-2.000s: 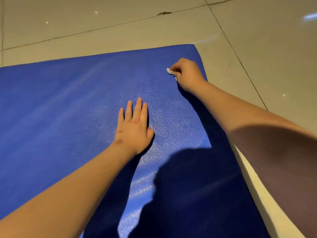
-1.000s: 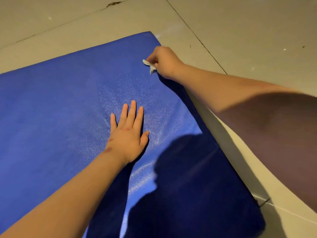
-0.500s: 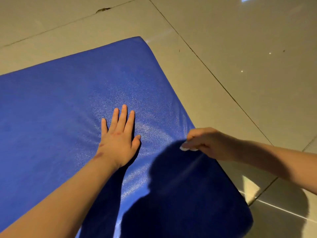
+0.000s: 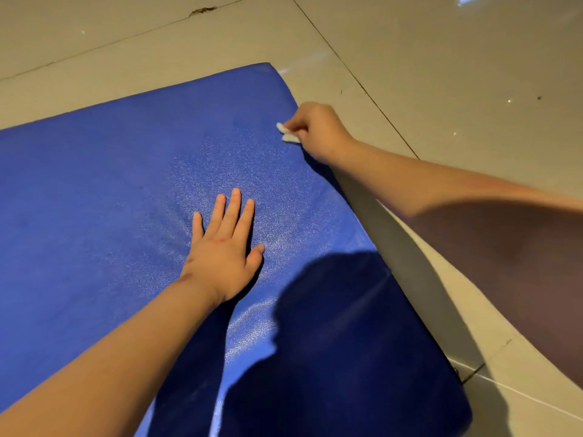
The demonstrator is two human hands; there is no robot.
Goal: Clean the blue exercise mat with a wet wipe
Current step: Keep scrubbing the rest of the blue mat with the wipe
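The broad blue foam exercise mat [image 4: 94, 200] lay flat on the glossy beige tiled floor [image 4: 441, 74]. Its pebbled surface glistened around the middle, while the left stretch looked duller, so the wiping seemed only partway done. The left hand [image 4: 222, 253] pressed flat on the mat's middle, fingers straight, and the right hand [image 4: 318, 130], at the right edge near the far corner, pinched a small crumpled white wet wipe [image 4: 287, 134] against the surface.

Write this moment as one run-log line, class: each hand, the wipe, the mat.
left hand: flat on mat | right hand: pinches wipe at mat's right edge | stage: wiping
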